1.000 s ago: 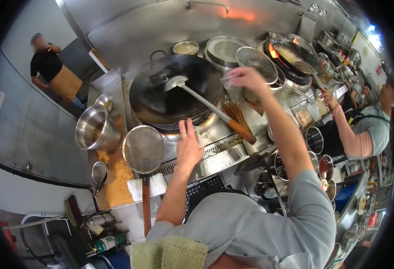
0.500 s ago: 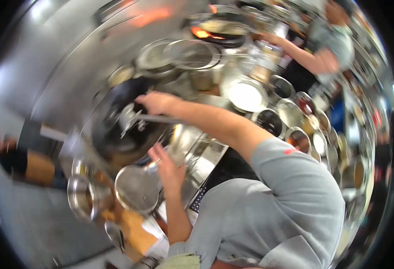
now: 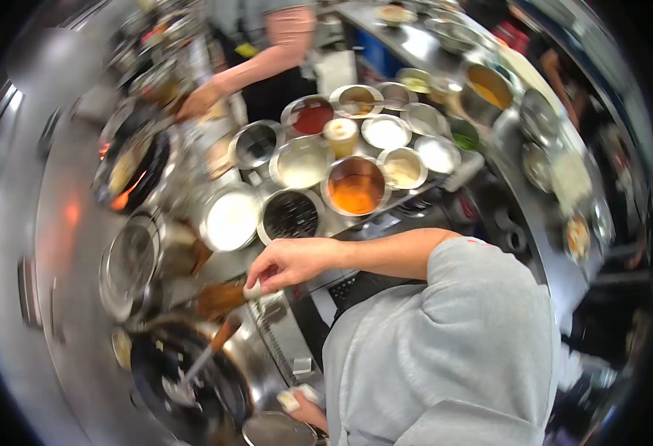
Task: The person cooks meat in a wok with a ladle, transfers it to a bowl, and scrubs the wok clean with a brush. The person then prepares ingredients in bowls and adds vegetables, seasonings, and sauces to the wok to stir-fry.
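Note:
My right hand (image 3: 289,264) is closed on the pale end of a brown brush (image 3: 221,299), which looks like a wok brush with bristles pointing left. Just below it, a metal spatula (image 3: 226,332) with a wooden handle rests in a dark wok (image 3: 239,375), its blade among whitish bits. My left hand (image 3: 312,413), low near my body, is closed on a folded white and yellowish cloth (image 3: 298,398). Part of that hand is cut off by my shirt. A round strainer (image 3: 278,431) lies just beneath it.
Steel pots stand beyond my right arm, among them orange liquid (image 3: 356,186), dark contents (image 3: 291,215) and white contents (image 3: 231,217). Flames lick a second wok (image 3: 148,163) at the upper left. A co-worker's arm (image 3: 256,67) reaches in there. A strainer (image 3: 132,256) sits on a pot.
The view has swung toward the pots. My right hand has left the wok and now holds the brush. My left hand, earlier open by the strainer, now holds the cloth.

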Tool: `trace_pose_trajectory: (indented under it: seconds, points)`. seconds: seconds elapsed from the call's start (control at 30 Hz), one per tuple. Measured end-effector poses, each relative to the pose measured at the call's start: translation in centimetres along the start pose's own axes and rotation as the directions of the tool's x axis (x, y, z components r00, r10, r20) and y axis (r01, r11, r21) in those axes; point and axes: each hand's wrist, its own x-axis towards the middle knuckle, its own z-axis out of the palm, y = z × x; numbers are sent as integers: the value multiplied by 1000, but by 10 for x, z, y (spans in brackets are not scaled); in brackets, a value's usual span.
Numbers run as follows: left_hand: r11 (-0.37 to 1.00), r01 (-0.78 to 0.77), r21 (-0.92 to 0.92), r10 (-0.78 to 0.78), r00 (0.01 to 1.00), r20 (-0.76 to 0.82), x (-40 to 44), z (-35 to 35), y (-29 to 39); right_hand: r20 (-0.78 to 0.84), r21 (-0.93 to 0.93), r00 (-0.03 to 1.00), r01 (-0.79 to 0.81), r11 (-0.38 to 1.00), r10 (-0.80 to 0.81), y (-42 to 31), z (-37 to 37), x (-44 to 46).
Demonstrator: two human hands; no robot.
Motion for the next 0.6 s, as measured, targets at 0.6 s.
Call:
trace_pose_trajectory:
  seconds: [0.6]
  points:
    - [266, -625, 734, 521, 734, 437, 116, 84, 22, -674, 258, 658, -215, 942, 335, 14, -175, -328]
